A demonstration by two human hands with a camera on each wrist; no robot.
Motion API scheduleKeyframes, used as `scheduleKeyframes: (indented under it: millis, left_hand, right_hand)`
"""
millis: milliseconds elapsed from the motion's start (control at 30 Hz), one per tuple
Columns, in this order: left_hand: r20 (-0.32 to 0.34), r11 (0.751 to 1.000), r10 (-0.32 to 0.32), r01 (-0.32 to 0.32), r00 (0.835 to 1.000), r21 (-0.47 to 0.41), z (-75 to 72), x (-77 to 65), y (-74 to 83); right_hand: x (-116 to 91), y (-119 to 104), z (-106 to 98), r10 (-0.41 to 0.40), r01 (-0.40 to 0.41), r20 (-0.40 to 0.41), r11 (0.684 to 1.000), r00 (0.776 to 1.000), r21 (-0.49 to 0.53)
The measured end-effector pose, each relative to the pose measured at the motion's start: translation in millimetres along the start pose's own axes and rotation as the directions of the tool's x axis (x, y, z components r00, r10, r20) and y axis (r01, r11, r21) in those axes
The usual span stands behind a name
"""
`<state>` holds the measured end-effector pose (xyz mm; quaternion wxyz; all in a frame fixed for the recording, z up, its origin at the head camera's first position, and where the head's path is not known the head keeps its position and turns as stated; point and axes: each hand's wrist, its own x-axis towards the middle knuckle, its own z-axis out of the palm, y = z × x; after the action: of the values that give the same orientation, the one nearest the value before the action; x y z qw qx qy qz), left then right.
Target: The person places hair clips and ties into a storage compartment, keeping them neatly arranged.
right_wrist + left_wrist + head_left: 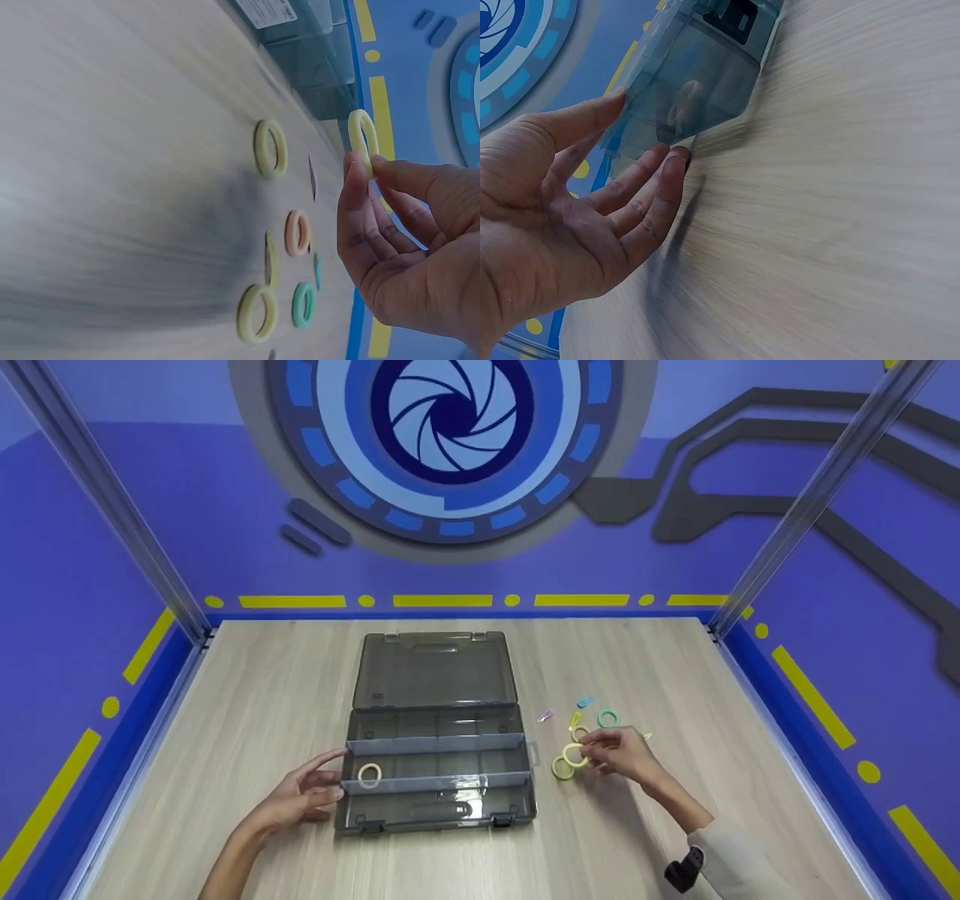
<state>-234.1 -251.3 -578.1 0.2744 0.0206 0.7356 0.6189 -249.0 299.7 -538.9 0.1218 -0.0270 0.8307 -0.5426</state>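
In the head view, my right hand pinches a pale yellow hair tie between thumb and fingertips, raised over the table right of the box. On the left, my left hand touches the side wall of a smoky clear plastic organizer box, its fingers loosely extended. The box lies with its lid folded back, and dividers split it into long rows. One pale orange hair tie is inside the middle row, at the left end. Beneath my right hand lie a yellow hair tie and an orange hair tie.
Farther back on the wooden table are a green hair tie, a blue hair clip, a yellow hair clip and a purple hair clip. Blue printed walls enclose the table at the back and sides.
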Motion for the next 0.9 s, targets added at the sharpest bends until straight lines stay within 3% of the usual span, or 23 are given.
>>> scheduleKeyframes:
  millis: [433,900]
  left_hand:
    - [-0.009,1.0,0.008,-0.008,1.0,0.0,1.6,-1.6,0.2]
    - [0.012,0.998,0.058,-0.058,0.998,-0.01,0.9,-2.5,-2.7]
  right_hand:
    - [22,-26,26,-0.033,0.031,0.053,0.999,0.998,0.04]
    - [40,-45,63,-0.045,0.043,0.082,0.999,0.996,0.028]
